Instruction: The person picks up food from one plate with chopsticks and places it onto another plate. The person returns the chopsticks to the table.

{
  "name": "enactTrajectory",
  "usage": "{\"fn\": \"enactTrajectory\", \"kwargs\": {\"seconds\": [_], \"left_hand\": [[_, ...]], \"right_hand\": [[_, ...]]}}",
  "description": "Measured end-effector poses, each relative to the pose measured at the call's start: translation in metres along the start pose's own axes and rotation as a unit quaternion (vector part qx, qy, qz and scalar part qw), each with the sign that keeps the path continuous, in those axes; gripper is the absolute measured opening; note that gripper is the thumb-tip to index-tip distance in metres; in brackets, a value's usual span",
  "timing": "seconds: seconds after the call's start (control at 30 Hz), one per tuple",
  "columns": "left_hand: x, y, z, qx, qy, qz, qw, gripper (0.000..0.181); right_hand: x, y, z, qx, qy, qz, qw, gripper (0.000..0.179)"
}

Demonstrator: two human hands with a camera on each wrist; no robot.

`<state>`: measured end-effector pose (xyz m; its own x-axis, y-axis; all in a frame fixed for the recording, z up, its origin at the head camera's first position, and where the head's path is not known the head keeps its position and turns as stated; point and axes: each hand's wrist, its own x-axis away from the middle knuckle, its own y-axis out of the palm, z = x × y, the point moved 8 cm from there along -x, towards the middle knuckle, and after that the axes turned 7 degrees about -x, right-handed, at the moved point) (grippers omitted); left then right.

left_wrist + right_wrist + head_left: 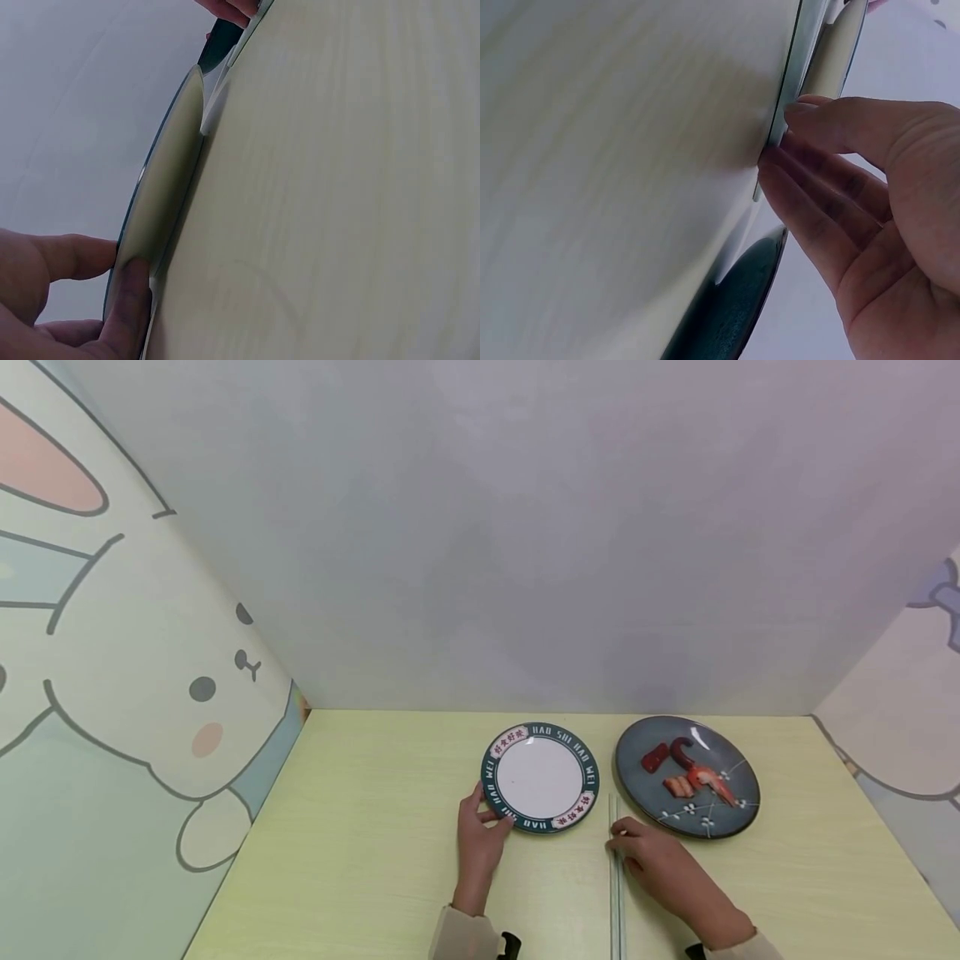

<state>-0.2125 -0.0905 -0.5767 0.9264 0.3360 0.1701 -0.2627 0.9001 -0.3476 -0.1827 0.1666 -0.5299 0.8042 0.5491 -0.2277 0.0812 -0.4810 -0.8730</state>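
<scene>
My left hand (480, 845) holds the near left rim of a white plate (591, 777) with a dark green patterned border. In the left wrist view the plate (166, 184) leans away from the thumb and fingers, its pale underside showing. To the right, my right hand (666, 867) pinches a pair of slim pale-green sticks (617, 914) near their far end, between thumb and fingertips. They lie lengthwise on the table and run out of the head view at the bottom. The right wrist view shows the sticks (789, 90) as a narrow greenish strip beside the thumb.
Right of the sticks stands a dark blue-grey plate (639, 795) with a white blossom pattern. On it lie a shrimp (712, 783), a dark red curled piece (681, 753), a red chunk (655, 757) and a striped pinkish piece (678, 787). A grey wall (480, 568) rises behind the table.
</scene>
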Motion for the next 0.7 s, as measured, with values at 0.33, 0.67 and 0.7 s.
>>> {"fn": "enactTrajectory", "kwargs": {"seconds": [0.33, 0.67, 0.7], "left_hand": [[-0.0003, -0.0001, 0.0013, 0.003, -0.002, -0.001, 1.0, 0.079], [-0.0005, 0.0005, -0.0003, 0.0, -0.002, 0.001, 1.0, 0.078], [-0.0005, 0.0005, -0.001, -0.002, -0.003, 0.002, 1.0, 0.078]], "right_hand": [[-0.0045, 0.0005, -0.0017, -0.02, -0.019, 0.008, 0.9996, 0.03], [-0.004, -0.0001, -0.0028, -0.022, -0.025, 0.029, 0.999, 0.032], [-0.0033, -0.0003, -0.0024, -0.023, -0.021, 0.03, 0.9991, 0.031]]}}
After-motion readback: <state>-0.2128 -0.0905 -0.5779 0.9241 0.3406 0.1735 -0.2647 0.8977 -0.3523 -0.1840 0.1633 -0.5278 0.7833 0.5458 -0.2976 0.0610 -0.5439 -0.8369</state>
